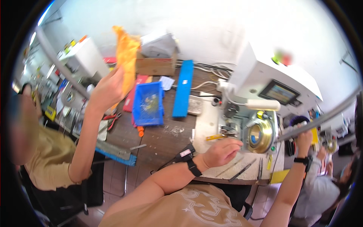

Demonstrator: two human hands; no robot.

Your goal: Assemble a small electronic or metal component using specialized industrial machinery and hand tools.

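Note:
My left hand (222, 152), with a black band at the wrist, hangs over the front of the pale work mat. Its fingers are loosely curled together, and I see nothing in them. Just beyond it stand a small metal fixture (229, 131) and a round brass-coloured ring (260, 136) on the machine. My right hand (304, 140), a dark watch on its wrist, reaches up to a grey metal bar (323, 120) at the right. The bar and blur hide its fingers, so its grip is unclear. A dark purple round thing (298, 120) is close to that hand.
At the left, a co-worker's hand (107, 90) lifts an orange cloth (127, 56). A blue tray (149, 104), a long blue strip (183, 89) and a dish of small parts (195, 104) rest on the brown table. Tweezers (260, 168) lie near the mat's front edge.

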